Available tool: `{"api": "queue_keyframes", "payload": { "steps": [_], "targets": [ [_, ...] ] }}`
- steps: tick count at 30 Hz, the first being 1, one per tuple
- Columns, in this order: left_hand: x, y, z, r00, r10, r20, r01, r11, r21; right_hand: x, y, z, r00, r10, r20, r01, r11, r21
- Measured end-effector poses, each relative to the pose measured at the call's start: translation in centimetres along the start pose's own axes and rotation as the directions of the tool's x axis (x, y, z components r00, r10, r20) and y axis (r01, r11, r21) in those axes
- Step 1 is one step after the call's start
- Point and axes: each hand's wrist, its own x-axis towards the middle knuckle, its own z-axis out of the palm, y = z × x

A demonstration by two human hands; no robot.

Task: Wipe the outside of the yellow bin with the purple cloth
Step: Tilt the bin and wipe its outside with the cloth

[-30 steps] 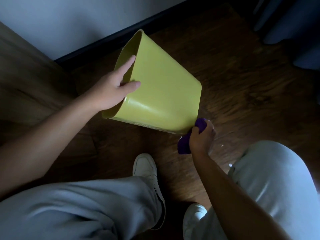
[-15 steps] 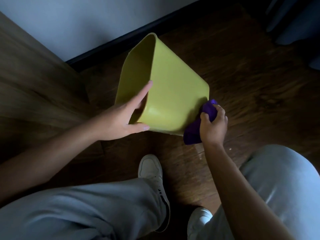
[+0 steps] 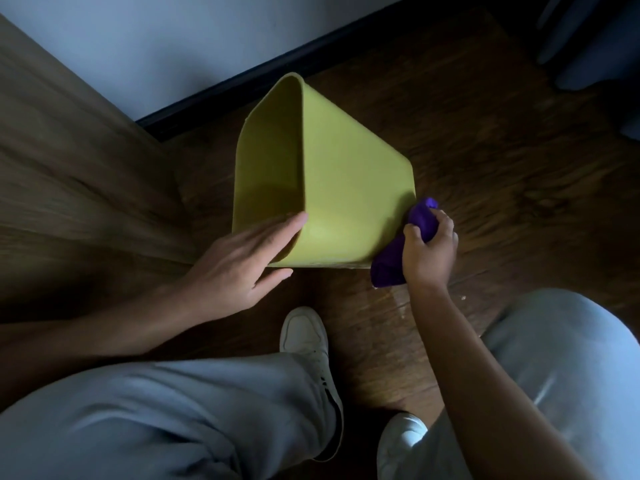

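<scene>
The yellow bin (image 3: 349, 188) lies tipped on its side on the dark wooden floor, its open mouth facing left. My left hand (image 3: 239, 268) rests at the near rim with straight fingers, fingertips over the rim's edge and thumb below it. My right hand (image 3: 427, 251) grips the bunched purple cloth (image 3: 391, 268) and holds it against the bin's base corner at the right. Part of the cloth hangs below my fist.
A wooden panel (image 3: 69, 174) stands at the left. A white wall with a black baseboard (image 3: 263, 71) runs behind the bin. My grey-trousered legs and white shoes (image 3: 304, 341) fill the foreground. Dark shapes (image 3: 595, 46) sit at the top right.
The bin's mouth has turned more toward me. My left hand slid down to the near rim. My right hand carried the cloth up from the floor to the bin's base corner.
</scene>
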Motion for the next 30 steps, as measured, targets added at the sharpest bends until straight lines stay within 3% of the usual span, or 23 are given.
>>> {"api": "queue_keyframes", "payload": {
  "steps": [7, 10, 16, 21, 27, 30],
  "targets": [
    [0.3, -0.6, 0.8, 1.0, -0.013, 0.029, 0.014, 0.999, -0.037, -0.2, -0.5, -0.3, 1.0, 0.007, 0.011, -0.007, 1.0, -0.005],
    [0.6, -0.3, 0.6, 0.998, -0.06, -0.035, 0.057, 0.994, -0.097, -0.5, -0.8, -0.7, 1.0, -0.012, 0.007, 0.013, 1.0, -0.024],
    [4.4, -0.6, -1.6, 0.944, -0.225, -0.242, 0.155, 0.948, -0.278, -1.3, -2.6, -2.0, 0.95, -0.303, 0.071, 0.311, 0.934, -0.177],
    [8.9, 1.2, -2.8, 0.884, -0.417, -0.211, 0.267, 0.821, -0.504, -1.8, -4.1, -4.3, 0.916, -0.38, 0.127, 0.398, 0.9, -0.176],
    [11.4, 2.1, -3.5, 0.84, -0.517, -0.162, 0.381, 0.777, -0.502, -1.3, -5.3, -6.5, 0.875, -0.424, 0.235, 0.475, 0.845, -0.246],
    [12.8, 2.1, -4.8, 0.868, -0.487, -0.094, 0.396, 0.794, -0.461, -0.7, -5.4, -6.9, 0.884, -0.404, 0.234, 0.457, 0.852, -0.255]
  ]
}}
